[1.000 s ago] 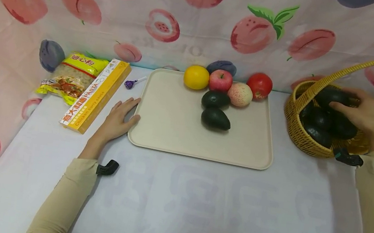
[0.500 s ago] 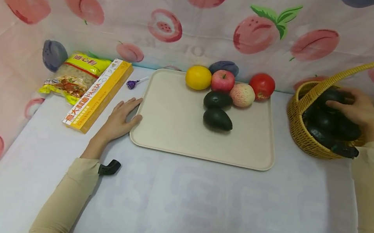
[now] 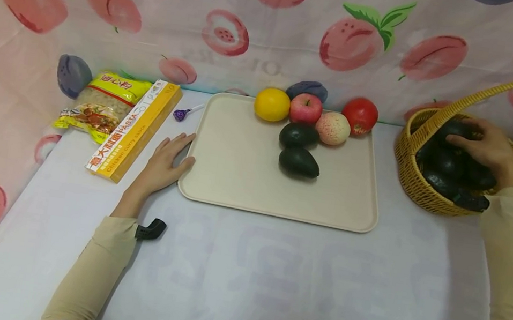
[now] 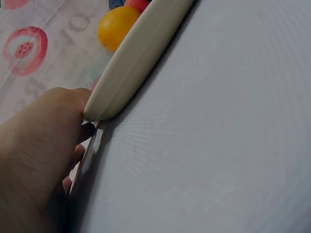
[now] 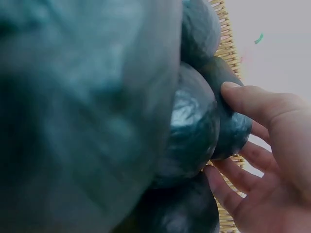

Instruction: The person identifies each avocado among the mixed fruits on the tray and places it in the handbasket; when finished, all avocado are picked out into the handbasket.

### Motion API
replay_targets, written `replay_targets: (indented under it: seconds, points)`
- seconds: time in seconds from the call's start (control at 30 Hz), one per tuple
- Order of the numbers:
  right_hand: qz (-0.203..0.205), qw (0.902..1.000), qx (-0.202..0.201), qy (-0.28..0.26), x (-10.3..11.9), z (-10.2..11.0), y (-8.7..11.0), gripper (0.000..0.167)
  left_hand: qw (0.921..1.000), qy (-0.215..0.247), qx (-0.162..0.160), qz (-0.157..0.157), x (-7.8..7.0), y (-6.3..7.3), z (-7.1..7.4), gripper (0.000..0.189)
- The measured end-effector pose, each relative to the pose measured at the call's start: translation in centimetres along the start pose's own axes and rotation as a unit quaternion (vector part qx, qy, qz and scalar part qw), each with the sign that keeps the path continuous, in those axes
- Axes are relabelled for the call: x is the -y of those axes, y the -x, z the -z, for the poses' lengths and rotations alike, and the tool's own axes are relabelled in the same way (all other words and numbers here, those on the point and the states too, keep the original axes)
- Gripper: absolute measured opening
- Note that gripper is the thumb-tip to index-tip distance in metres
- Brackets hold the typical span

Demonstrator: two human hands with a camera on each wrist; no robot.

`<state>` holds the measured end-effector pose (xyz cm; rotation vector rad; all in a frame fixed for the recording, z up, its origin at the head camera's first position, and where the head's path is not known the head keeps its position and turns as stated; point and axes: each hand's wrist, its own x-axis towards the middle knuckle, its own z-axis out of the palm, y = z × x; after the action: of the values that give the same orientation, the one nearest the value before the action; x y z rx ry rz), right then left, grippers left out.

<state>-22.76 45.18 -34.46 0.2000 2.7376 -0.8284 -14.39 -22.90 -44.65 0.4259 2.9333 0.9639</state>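
Observation:
In the head view my right hand (image 3: pixel 493 150) reaches into a yellow wicker basket (image 3: pixel 410 172) filled with several dark green avocados. Its thumb and fingers grip the top avocado (image 3: pixel 452 130) at the back; the right wrist view shows the thumb on one side of a dark avocado (image 5: pixel 228 133) and fingers round the other. A very near avocado blurs that view's left half. My left hand (image 3: pixel 163 164) lies with extended fingers at the left edge of a beige tray (image 3: pixel 230 178), its thumb touching the rim. Two avocados (image 3: pixel 299 162) lie on the tray.
Along the tray's back sit a lemon (image 3: pixel 272 105), a red apple (image 3: pixel 306 108), a speckled peach (image 3: pixel 333 128) and a pomegranate (image 3: pixel 360 116). Leftward lie a pasta box (image 3: pixel 135 133), a yellow bag of pasta (image 3: pixel 105 105) and a purple lollipop (image 3: pixel 179 115). The basket's tall handle (image 3: pixel 489 93) arches over its opening.
My right wrist has shifted slightly left and toward the basket, while the fingers stay at the top avocado. My left hand and the fruit on the tray keep their places.

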Motion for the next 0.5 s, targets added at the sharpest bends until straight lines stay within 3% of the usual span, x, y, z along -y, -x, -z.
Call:
replay_targets:
  seconds: [0.27,0.5]
  points:
    - [0.051,0.9982,0.011,0.029,-0.05,-0.35,-0.47,0.076,1.0,-0.001,0.001,-0.003,0.09,0.03,-0.1,0.061]
    - [0.038,0.9992,0.006,0.0,0.02,-0.41,-0.43,0.077,1.0,0.001,0.0,-0.006,0.2,0.01,0.03,0.061]
